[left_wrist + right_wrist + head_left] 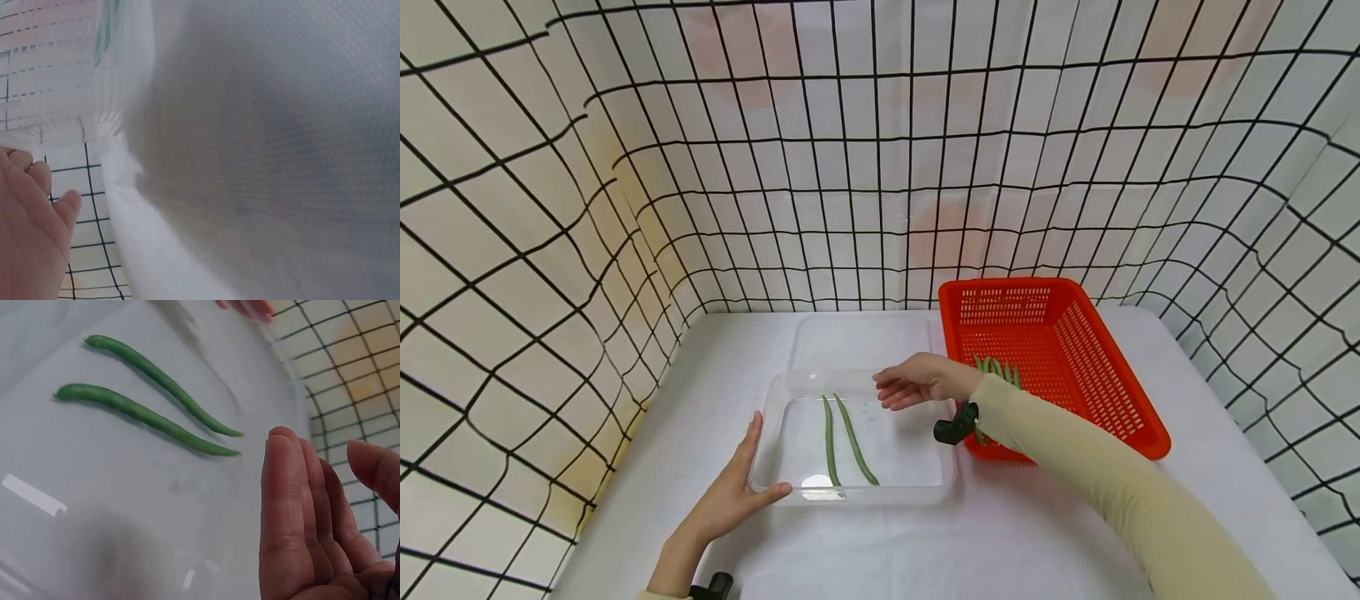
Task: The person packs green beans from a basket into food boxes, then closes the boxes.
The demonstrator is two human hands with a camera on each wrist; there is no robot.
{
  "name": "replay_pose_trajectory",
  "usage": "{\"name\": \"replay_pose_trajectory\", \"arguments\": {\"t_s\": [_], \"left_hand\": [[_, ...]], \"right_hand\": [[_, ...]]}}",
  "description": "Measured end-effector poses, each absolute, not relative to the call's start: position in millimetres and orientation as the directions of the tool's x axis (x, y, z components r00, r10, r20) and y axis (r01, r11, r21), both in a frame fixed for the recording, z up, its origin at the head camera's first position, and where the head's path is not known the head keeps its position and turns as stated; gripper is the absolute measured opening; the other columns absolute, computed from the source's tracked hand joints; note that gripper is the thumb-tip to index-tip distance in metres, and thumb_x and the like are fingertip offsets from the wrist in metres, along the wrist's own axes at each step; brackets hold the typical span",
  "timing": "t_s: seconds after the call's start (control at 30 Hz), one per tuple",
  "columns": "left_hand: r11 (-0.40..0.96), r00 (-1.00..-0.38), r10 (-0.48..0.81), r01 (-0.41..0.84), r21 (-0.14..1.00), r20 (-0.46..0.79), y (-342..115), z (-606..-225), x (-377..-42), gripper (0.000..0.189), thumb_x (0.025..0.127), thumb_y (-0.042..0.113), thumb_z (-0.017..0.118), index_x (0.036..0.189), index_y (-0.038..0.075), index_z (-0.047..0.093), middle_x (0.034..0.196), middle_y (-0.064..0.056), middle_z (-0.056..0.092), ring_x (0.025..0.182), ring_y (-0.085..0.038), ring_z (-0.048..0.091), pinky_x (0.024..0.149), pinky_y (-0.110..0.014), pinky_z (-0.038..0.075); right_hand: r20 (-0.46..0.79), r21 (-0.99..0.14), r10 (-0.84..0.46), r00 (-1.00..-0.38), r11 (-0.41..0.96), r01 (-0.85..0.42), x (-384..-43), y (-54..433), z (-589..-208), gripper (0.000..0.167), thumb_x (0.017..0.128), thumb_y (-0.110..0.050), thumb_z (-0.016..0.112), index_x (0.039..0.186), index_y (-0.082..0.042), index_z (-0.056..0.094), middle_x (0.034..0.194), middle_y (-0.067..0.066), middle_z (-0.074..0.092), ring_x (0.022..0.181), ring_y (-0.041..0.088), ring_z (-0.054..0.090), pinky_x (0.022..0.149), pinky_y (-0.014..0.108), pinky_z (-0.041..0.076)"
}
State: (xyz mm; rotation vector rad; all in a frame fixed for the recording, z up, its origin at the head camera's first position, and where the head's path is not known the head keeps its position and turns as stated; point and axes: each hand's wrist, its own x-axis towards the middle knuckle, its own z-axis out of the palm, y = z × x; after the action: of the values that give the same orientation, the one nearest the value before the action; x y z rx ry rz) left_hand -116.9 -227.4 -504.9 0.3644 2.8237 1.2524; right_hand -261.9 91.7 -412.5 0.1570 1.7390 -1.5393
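Two green beans [150,419] lie side by side, lengthwise, in a clear plastic container [895,495] on the table. My left hand [734,492] rests at the container's near left corner, thumb along the front rim and fingers along the left side. Over the container's right half hovers my right hand [917,382], its fingers extended and nothing in them; the right wrist view shows the fingers [284,512] and thumb apart. More green beans [997,367] lie in a red basket [1123,375] at the right, partly hidden behind my right forearm.
A clear flat lid [861,337] lies on the white tablecloth [880,550] behind the container. Black wire grid [880,167] backed by white sheeting walls the table at the back and both sides. The red basket stands close to the container's right side.
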Motion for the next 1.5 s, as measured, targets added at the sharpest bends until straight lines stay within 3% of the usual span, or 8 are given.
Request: {"name": "replay_pose_trajectory", "arguments": {"t_s": [0.2,0.33,0.47,0.7,1.03,1.17,1.33,1.5], "left_hand": [[0.642,-0.970,0.232,0.205,0.739,0.068,-226.4,-503.1,-117.7,0.112,0.078,0.042,0.077,0.153,0.028,-0.005,0.157,-0.012,0.002,0.139,-0.041,0.008,0.103,-0.065,0.017],[0.639,-0.971,0.231,0.198,0.743,0.061,-226.2,-502.8,-117.3,0.112,0.078,0.041,0.077,0.153,0.029,-0.006,0.158,-0.011,0.001,0.140,-0.040,0.007,0.103,-0.065,0.017],[0.639,-0.972,0.229,0.190,0.745,0.052,-225.8,-503.4,-116.2,0.111,0.078,0.042,0.076,0.153,0.029,-0.005,0.158,-0.010,0.001,0.140,-0.040,0.007,0.103,-0.065,0.016],[0.635,-0.974,0.221,0.187,0.750,0.056,-226.3,-503.9,-114.2,0.111,0.078,0.042,0.077,0.152,0.031,-0.005,0.158,-0.010,0.001,0.140,-0.041,0.007,0.103,-0.065,0.015],[0.634,-0.972,0.221,0.203,0.746,0.077,-225.6,-505.1,-114.9,0.112,0.078,0.041,0.077,0.153,0.029,-0.005,0.158,-0.011,0.002,0.139,-0.042,0.008,0.104,-0.064,0.015],[0.640,-0.973,0.217,0.203,0.741,0.079,-225.7,-505.4,-114.7,0.112,0.077,0.040,0.078,0.153,0.029,-0.005,0.157,-0.012,0.002,0.139,-0.042,0.009,0.104,-0.064,0.016],[0.640,-0.973,0.220,0.201,0.742,0.074,-225.2,-504.4,-115.5,0.112,0.078,0.040,0.077,0.153,0.028,-0.005,0.158,-0.010,0.001,0.140,-0.040,0.008,0.104,-0.064,0.016],[0.642,-0.973,0.220,0.198,0.741,0.070,-225.3,-504.3,-115.9,0.112,0.078,0.040,0.077,0.153,0.028,-0.005,0.158,-0.011,0.001,0.140,-0.041,0.008,0.104,-0.064,0.016]], "right_hand": [[-0.553,-0.832,-0.375,-0.744,0.198,0.519,-273.4,138.4,-389.3,0.030,0.089,-0.021,0.068,0.106,0.005,0.067,0.100,0.021,0.068,0.080,0.025,0.069,0.076,0.036,0.054],[-0.537,-0.843,-0.331,-0.776,0.175,0.509,-281.2,174.8,-383.7,0.037,0.090,-0.021,0.067,0.114,0.006,0.062,0.095,0.018,0.069,0.084,0.026,0.069,0.079,0.038,0.053],[-0.537,-0.844,-0.292,-0.791,0.179,0.506,-285.4,209.4,-385.3,0.046,0.092,-0.022,0.064,0.124,0.009,0.054,0.102,0.020,0.067,0.093,0.030,0.067,0.086,0.040,0.050],[-0.571,-0.819,-0.225,-0.789,0.214,0.532,-291.3,257.6,-403.6,0.035,0.095,-0.022,0.060,0.116,0.007,0.058,0.094,0.017,0.069,0.088,0.027,0.068,0.087,0.039,0.049],[-0.627,-0.777,-0.202,-0.752,0.220,0.589,-287.3,292.3,-432.8,0.047,0.098,-0.018,0.054,0.132,0.012,0.044,0.094,0.018,0.068,0.082,0.025,0.069,0.079,0.033,0.052],[-0.639,-0.767,-0.192,-0.745,0.229,0.600,-283.8,300.0,-441.8,0.045,0.097,-0.017,0.056,0.129,0.013,0.048,0.094,0.019,0.069,0.080,0.025,0.069,0.079,0.032,0.052],[-0.656,-0.750,-0.216,-0.724,0.292,0.593,-282.8,305.2,-454.4,0.032,0.095,-0.018,0.059,0.111,0.010,0.062,0.085,0.016,0.069,0.074,0.022,0.069,0.075,0.031,0.053],[-0.675,-0.721,-0.144,-0.724,0.338,0.605,-283.8,302.1,-469.1,0.024,0.094,-0.014,0.061,0.101,0.008,0.065,0.076,0.013,0.068,0.067,0.019,0.069,0.071,0.030,0.054]]}}
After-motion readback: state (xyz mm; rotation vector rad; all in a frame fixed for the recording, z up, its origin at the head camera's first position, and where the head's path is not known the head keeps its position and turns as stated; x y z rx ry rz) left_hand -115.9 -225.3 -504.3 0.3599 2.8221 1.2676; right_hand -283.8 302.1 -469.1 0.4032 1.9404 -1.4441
